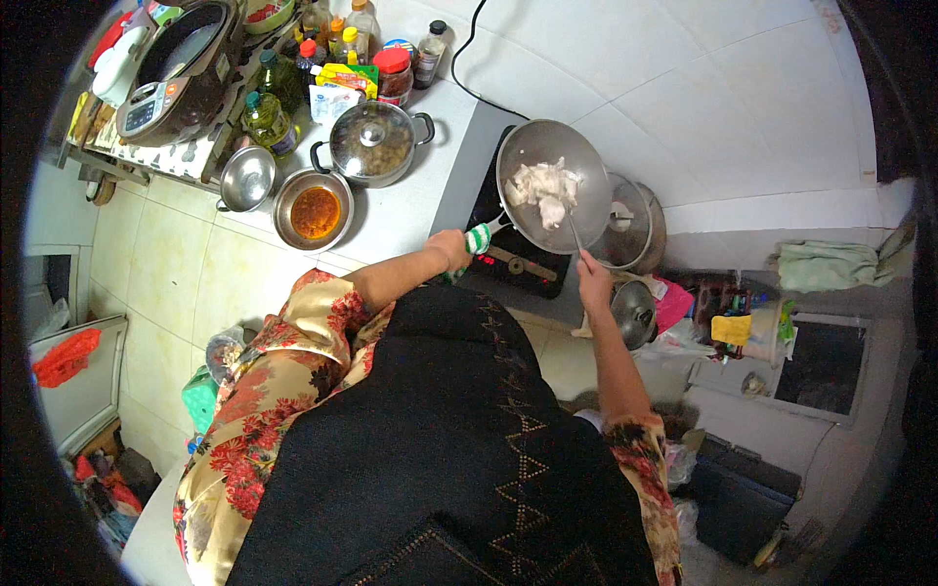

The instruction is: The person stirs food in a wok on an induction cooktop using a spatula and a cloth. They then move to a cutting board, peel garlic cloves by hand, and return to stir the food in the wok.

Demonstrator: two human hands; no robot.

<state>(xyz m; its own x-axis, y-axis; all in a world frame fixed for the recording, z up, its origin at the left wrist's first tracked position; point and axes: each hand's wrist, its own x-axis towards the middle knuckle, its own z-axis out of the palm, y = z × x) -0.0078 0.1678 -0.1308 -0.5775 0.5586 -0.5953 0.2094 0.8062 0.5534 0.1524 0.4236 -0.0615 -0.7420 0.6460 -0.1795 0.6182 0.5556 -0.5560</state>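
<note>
With a green-and-white striped cloth (478,239) round the handle, my left hand (449,250) grips the handle of a metal wok (524,139). The wok is over a black induction cooktop (546,284), tilted or level, I cannot tell which. Pale chunks of food, perhaps meat, (546,187) lie inside it. My right hand (594,282) holds a metal utensil (576,233) by its handle; its far end reaches into the wok by the food and is partly hidden.
Left on the counter stand a glass-lidded pot (372,143), a bowl of reddish-orange liquid (315,212), an empty metal bowl (248,179) and several bottles (271,121). Another glass-lidded pan (623,238) is right of the wok. A black cord (456,62) runs behind the cooktop.
</note>
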